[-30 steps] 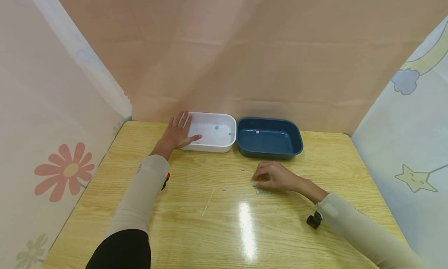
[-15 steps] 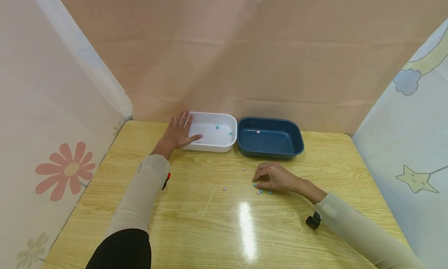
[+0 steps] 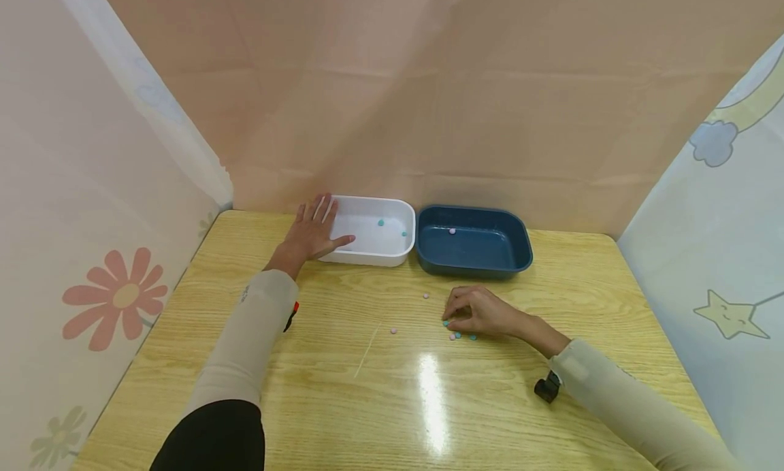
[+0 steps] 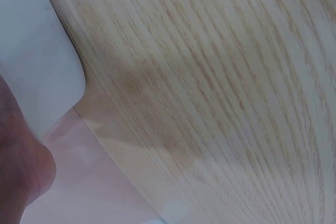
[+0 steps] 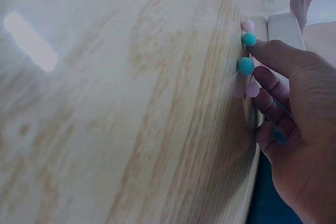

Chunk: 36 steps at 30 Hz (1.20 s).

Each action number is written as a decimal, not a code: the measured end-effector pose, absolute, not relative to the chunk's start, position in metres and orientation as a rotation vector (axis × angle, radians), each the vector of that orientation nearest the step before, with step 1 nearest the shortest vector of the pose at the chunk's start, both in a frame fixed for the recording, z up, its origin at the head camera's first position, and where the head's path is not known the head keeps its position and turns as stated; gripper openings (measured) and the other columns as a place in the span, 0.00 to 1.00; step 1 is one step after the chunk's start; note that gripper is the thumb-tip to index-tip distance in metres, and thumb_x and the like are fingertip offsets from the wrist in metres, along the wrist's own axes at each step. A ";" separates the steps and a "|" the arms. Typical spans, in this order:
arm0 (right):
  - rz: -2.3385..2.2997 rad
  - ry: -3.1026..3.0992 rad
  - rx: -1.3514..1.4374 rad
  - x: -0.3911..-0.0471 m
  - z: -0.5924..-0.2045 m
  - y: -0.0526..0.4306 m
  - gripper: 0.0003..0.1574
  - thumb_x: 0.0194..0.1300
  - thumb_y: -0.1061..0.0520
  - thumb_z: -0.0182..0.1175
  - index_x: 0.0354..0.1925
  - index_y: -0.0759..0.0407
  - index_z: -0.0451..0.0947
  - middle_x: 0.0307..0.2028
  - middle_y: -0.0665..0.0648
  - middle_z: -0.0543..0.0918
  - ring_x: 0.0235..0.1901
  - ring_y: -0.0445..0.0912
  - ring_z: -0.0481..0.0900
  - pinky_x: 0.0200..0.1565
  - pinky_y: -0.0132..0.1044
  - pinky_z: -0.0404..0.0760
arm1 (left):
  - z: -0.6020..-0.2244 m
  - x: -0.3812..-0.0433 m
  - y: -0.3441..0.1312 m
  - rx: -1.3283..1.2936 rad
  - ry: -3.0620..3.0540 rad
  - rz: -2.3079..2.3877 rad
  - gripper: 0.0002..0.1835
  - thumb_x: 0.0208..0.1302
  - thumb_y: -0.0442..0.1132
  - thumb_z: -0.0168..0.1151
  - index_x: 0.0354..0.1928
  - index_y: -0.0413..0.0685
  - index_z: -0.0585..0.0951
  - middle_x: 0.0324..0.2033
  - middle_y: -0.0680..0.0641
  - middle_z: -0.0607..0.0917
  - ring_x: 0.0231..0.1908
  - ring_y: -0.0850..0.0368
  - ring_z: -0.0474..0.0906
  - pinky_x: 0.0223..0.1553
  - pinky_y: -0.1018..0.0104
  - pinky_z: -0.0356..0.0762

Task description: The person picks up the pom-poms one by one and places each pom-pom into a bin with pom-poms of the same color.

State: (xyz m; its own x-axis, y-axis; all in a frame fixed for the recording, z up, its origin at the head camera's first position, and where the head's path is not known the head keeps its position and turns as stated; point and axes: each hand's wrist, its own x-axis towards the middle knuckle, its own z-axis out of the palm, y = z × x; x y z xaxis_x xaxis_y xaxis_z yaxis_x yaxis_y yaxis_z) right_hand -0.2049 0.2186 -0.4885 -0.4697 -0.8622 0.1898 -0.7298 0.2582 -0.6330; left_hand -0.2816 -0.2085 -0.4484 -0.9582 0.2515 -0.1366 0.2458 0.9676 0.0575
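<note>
My left hand [image 3: 309,234] lies with spread, straight fingers across the left end of the white box [image 3: 373,261], its thumb pointing right over the front rim. In front of the navy box [image 3: 471,271], my right hand [image 3: 480,311] hovers low with bent fingers. A small teal ball [image 3: 446,324] shows between its thumb and index tips; whether they pinch it cannot be told. By the fingertips in the right wrist view are two teal balls, a nearer teal ball [image 5: 245,66] and a farther teal ball [image 5: 249,39], plus a pink ball [image 5: 252,88] at the lower fingers.
Loose pink balls lie left of the right hand, a front pink ball [image 3: 394,331] and a back pink ball [image 3: 426,296]. The white box holds teal balls, including one teal ball [image 3: 381,223]; the navy box holds a pink ball [image 3: 452,231]. Paper walls surround the wooden table [image 3: 331,403].
</note>
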 end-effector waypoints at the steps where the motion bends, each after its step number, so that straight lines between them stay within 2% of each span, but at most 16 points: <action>1: -1.008 2.327 -1.504 -0.205 -0.489 0.218 0.08 0.64 0.61 0.76 0.43 0.55 0.92 0.40 0.49 0.87 0.41 0.42 0.86 0.49 0.38 0.87 | -0.449 -0.282 -0.209 0.377 2.973 0.061 0.56 0.75 0.76 0.35 0.85 0.42 0.33 0.84 0.40 0.29 0.84 0.41 0.23 0.80 0.37 0.26; 11: -1.051 2.296 -1.495 -0.207 -0.493 0.219 0.06 0.66 0.62 0.75 0.42 0.56 0.92 0.39 0.50 0.87 0.40 0.44 0.86 0.49 0.40 0.87 | -0.448 -0.282 -0.208 0.376 2.969 0.060 0.56 0.75 0.76 0.35 0.85 0.42 0.34 0.84 0.40 0.29 0.84 0.40 0.24 0.80 0.37 0.26; 16: -1.069 2.290 -1.504 -0.208 -0.495 0.219 0.05 0.66 0.62 0.74 0.42 0.56 0.92 0.39 0.51 0.88 0.39 0.45 0.86 0.47 0.41 0.87 | -0.450 -0.286 -0.209 0.357 2.944 0.048 0.57 0.75 0.77 0.34 0.85 0.43 0.31 0.84 0.41 0.26 0.83 0.42 0.21 0.80 0.38 0.23; 26: -1.014 2.354 -1.454 -0.207 -0.487 0.218 0.06 0.66 0.61 0.75 0.40 0.51 0.92 0.39 0.45 0.88 0.41 0.38 0.85 0.47 0.36 0.86 | -0.451 -0.287 -0.210 0.361 2.943 0.058 0.57 0.74 0.78 0.33 0.85 0.44 0.31 0.84 0.42 0.25 0.83 0.42 0.20 0.80 0.39 0.24; 36: -1.017 2.368 -1.518 -0.212 -0.483 0.215 0.07 0.65 0.62 0.75 0.41 0.53 0.92 0.39 0.46 0.89 0.39 0.39 0.86 0.43 0.39 0.87 | -0.448 -0.282 -0.208 0.368 2.953 0.055 0.57 0.75 0.77 0.32 0.85 0.43 0.31 0.84 0.41 0.26 0.83 0.42 0.21 0.80 0.38 0.24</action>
State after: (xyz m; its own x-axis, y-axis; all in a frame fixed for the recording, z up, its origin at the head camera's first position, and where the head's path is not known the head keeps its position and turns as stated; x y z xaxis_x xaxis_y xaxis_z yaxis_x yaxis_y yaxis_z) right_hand -0.2122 0.2151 -0.4825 -0.4766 -0.8501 0.2243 -0.7478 0.2578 -0.6119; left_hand -0.2823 -0.2082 -0.4483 -0.9560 0.2467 -0.1589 0.2406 0.9690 0.0565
